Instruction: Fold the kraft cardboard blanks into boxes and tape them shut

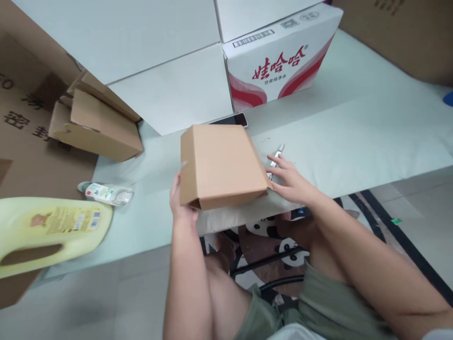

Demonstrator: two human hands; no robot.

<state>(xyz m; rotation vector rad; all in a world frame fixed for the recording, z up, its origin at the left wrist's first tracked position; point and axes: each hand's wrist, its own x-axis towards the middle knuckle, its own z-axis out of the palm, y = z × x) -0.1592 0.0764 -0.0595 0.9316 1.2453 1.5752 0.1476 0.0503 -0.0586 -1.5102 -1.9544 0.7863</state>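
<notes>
A brown cardboard box (224, 160) lies near the front edge of the table, a flap or gap showing at its front left corner. My left hand (182, 203) grips the box's left side, with part of the fingers hidden behind and beneath it. My right hand (288, 178) is open at the box's right front corner, fingers spread and the thumb at or close to the cardboard. Partly under the right fingers lies a slim white and metal tool (278, 156), perhaps a utility knife. Behind the box a dark phone-like device (235, 120) is partly covered.
White cartons (177, 89) and a red-and-white water carton (279, 71) stand along the back. To the left are an open cardboard box (102, 123), a small clear bottle (106, 193) and a big yellow jug (71, 231). A pale green cloth (371, 123) covers the table.
</notes>
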